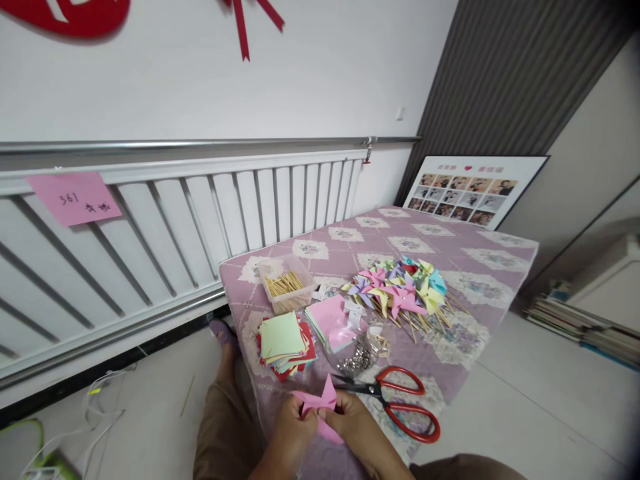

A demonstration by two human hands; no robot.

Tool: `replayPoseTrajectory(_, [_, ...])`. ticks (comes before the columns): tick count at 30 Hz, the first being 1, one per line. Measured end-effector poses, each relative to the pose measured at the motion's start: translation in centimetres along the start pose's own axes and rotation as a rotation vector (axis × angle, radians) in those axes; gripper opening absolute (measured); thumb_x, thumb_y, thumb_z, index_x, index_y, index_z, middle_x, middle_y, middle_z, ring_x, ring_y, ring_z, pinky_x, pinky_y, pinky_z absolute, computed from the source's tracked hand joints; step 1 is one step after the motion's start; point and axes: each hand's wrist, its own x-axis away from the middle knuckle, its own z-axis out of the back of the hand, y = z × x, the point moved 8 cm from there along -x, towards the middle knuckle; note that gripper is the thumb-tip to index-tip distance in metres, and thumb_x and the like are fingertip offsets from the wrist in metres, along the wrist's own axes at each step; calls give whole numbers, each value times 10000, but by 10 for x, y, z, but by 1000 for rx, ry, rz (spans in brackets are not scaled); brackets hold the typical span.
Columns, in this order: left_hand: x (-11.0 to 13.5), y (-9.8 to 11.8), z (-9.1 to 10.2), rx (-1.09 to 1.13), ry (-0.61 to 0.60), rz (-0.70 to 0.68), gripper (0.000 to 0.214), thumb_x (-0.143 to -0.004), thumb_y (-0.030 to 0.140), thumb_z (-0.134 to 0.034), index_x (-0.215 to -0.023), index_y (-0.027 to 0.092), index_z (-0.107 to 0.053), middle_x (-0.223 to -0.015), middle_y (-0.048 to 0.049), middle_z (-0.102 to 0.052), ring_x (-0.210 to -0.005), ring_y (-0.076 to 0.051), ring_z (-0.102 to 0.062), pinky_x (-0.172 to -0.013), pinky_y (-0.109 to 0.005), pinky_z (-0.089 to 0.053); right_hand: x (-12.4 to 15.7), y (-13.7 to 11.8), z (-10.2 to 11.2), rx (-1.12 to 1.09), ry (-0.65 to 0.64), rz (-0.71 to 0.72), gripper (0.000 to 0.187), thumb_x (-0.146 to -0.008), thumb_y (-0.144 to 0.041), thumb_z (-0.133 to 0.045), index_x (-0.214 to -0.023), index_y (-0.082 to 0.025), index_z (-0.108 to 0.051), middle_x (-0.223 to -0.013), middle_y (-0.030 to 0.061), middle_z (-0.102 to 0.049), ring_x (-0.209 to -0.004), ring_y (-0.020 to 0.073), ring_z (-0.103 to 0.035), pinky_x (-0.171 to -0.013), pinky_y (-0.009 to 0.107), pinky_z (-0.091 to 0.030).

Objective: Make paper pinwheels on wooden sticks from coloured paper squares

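Observation:
A pink paper pinwheel (327, 393) with its points folded inward is pinched between both my hands near the front edge of the table. My left hand (293, 423) grips its left side, thumb at the middle. From the right, my right hand (353, 420) presses the centre with its thumb. Just beyond lie scissors with red handles (400, 407), their blades pointing left. A clear bag of small metal pins (357, 357) rests behind the hands. To the left sits a stack of coloured paper squares (283, 340), pale green on top.
A clear plastic box (285, 283) holds thin wooden sticks. Larger pink sheets (330, 317) lie beside it. Finished pinwheels on sticks (400, 290) are heaped at the right on the patterned tablecloth (490, 257). A white radiator (240, 200) runs along the wall; a photo board (475, 190) leans behind.

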Motion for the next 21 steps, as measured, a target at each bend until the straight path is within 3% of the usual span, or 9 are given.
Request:
replayPoseTrajectory(6, [0, 0, 0, 75, -10, 1, 134, -634, 135, -579, -747, 137, -651, -677, -5, -644, -658, -163, -562, -646, -257, -426, 6, -13, -2, -24, -7, 8, 270, -588, -392, -743, -659, -139, -681, -587, -14, -611, -530, 121, -464, -540, 240, -351])
replayPoseTrajectory(12, [-6, -15, -3, 74, -56, 59, 104, -652, 174, -586, -738, 154, -641, -542, 35, -561, -510, -132, -491, -515, -245, -364, 13, -27, -5, 11, -15, 6, 167, -616, -303, -685, -637, -139, -660, -564, -25, -578, -528, 114, -440, -533, 233, -329])
replayPoseTrajectory(21, [-12, -18, -7, 31, -184, 51, 135, -668, 146, -552, -753, 155, -656, -673, -12, -666, -647, -176, -588, -625, -276, -436, 5, -11, 2, 48, 4, 10, 131, -596, -247, -638, -678, -153, -677, -626, -9, -601, -592, 149, -486, -563, 250, -394])
